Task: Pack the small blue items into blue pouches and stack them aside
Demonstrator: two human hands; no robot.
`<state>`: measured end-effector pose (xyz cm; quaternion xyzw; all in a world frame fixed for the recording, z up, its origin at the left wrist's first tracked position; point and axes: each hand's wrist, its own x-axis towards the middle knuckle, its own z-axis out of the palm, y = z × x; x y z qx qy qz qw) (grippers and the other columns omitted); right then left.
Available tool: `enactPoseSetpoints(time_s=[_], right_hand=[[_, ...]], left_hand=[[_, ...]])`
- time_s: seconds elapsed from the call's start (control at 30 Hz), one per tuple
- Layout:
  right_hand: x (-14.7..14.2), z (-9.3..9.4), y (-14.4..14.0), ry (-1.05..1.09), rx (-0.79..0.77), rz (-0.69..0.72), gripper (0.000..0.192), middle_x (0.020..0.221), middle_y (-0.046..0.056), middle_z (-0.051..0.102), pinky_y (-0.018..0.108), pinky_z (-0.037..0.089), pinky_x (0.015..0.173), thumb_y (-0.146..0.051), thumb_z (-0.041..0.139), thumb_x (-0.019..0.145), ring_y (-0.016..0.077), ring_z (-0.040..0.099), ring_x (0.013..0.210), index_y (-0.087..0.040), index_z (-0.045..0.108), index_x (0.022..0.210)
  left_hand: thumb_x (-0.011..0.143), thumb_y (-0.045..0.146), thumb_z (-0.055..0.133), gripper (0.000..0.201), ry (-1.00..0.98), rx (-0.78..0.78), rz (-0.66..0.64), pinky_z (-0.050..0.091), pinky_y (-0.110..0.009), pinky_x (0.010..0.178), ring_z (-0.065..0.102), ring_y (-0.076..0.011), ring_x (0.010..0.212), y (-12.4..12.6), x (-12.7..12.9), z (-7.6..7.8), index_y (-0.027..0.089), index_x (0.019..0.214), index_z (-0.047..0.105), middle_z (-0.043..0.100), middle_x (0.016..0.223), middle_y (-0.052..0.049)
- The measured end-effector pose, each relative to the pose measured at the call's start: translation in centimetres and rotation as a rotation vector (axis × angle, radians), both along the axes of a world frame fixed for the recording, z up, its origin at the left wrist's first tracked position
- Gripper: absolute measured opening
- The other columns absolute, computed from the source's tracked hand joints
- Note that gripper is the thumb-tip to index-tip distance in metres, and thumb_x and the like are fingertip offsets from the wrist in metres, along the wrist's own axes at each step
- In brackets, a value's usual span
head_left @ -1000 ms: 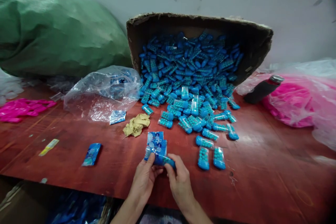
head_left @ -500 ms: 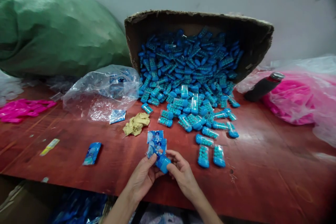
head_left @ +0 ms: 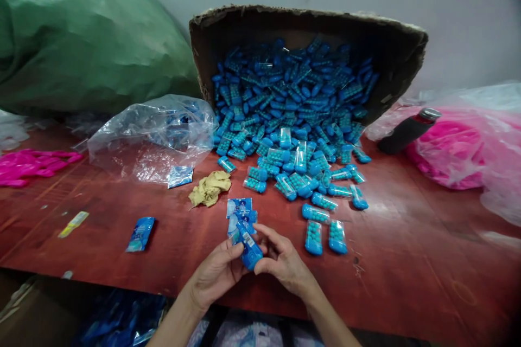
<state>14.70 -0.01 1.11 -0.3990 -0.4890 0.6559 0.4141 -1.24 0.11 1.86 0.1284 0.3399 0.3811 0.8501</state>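
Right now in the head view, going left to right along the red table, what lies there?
Pink pieces → yellow wrapper → blue sachet → tan rag → blue container held in both hands → black bottle → pink bag.

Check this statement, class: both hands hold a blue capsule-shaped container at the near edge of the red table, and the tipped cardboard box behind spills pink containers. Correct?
Not quite. The head view shows the cardboard box spilling blue containers, not pink. Both the left hand and right hand do hold a blue capsule-shaped container over the red table.
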Motion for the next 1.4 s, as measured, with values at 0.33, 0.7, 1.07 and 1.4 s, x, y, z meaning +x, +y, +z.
enactPoseSetpoints(time_s=[0.33,0.7,1.07,1.4], right_hand=[[0.0,-0.9,-0.1,-0.173,0.097,-0.041,0.047,0.070,-0.005,0.049,0.020,0.038,0.055,-0.022,0.068,0.066,0.0097,0.040,0.059,-0.029,0.057,0.111],[-0.2,-1.2,-0.2,-0.204,0.141,-0.107,0.029,0.091,0.001,0.065,0.026,0.045,0.073,-0.027,0.061,0.074,0.0175,0.058,0.080,-0.023,0.062,0.102],[0.3,-1.2,-0.1,-0.170,0.049,0.037,0.035,0.087,-0.001,0.061,0.025,0.044,0.072,-0.022,0.055,0.078,0.0140,0.055,0.076,-0.025,0.055,0.113],[-0.5,-1.5,-0.5,-0.336,0.196,0.019,0.040,0.074,-0.004,0.051,0.021,0.041,0.063,-0.020,0.051,0.080,0.0107,0.048,0.065,-0.027,0.047,0.120]], left_hand=[[0.070,0.027,0.064,0.014,0.084,-0.085,0.149,0.047,-0.029,0.074,0.062,-0.0140,0.070,-1.2,1.6,-0.9,0.014,0.074,0.066,0.070,0.075,-0.004],[0.074,0.025,0.059,0.013,0.103,-0.091,0.248,0.050,-0.028,0.072,0.061,-0.0111,0.066,-1.3,2.7,-0.6,0.014,0.077,0.064,0.069,0.071,-0.002],[0.076,0.024,0.057,0.014,0.113,-0.249,0.262,0.051,-0.033,0.075,0.064,-0.0156,0.075,-1.2,2.4,-0.3,0.014,0.083,0.063,0.071,0.080,-0.006],[0.078,0.021,0.054,0.014,0.135,-0.183,0.265,0.050,-0.034,0.075,0.064,-0.0182,0.078,-1.2,1.9,0.2,0.013,0.084,0.064,0.070,0.080,-0.008]])
